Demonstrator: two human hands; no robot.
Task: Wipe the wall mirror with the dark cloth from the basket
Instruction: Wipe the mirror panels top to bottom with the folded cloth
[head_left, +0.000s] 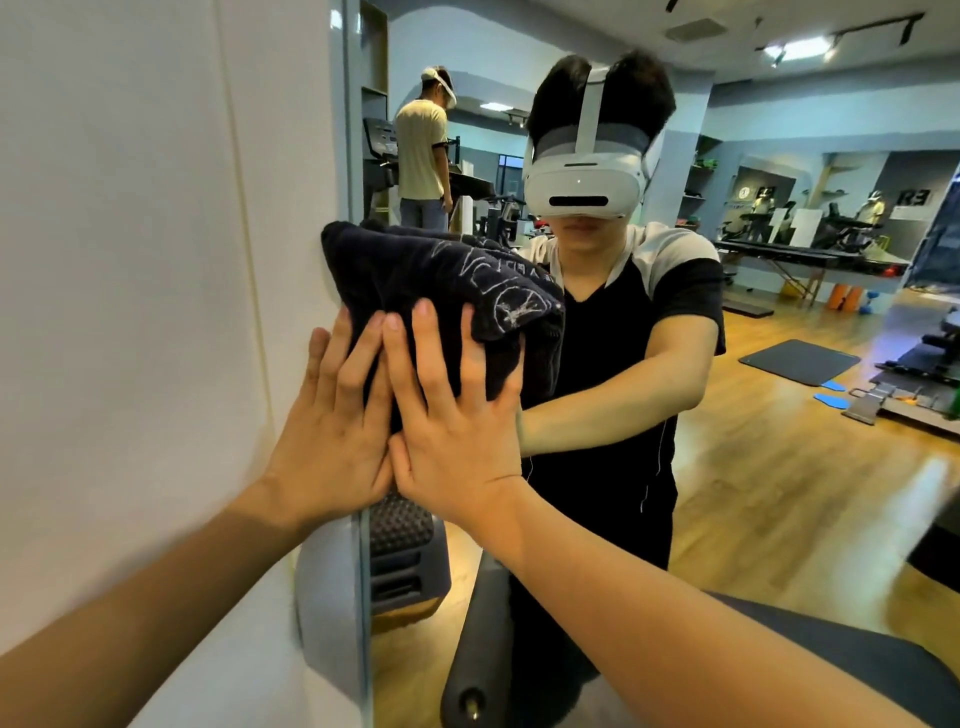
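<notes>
The wall mirror (779, 415) fills the right part of the view, its left edge running down beside a white wall. A folded dark cloth (441, 280) with pale line markings is pressed flat against the glass near that left edge. My left hand (332, 421) and my right hand (457, 421) lie side by side on the cloth's lower half, palms flat and fingers spread upward, pinning it to the mirror. The basket is not in view.
A white wall (130, 312) stands left of the mirror. A grey padded machine part (332, 597) sits at the mirror's lower edge, and a dark padded bar (779, 665) lies below my right arm. The glass reflects a person in a headset, another person, gym equipment and wooden floor.
</notes>
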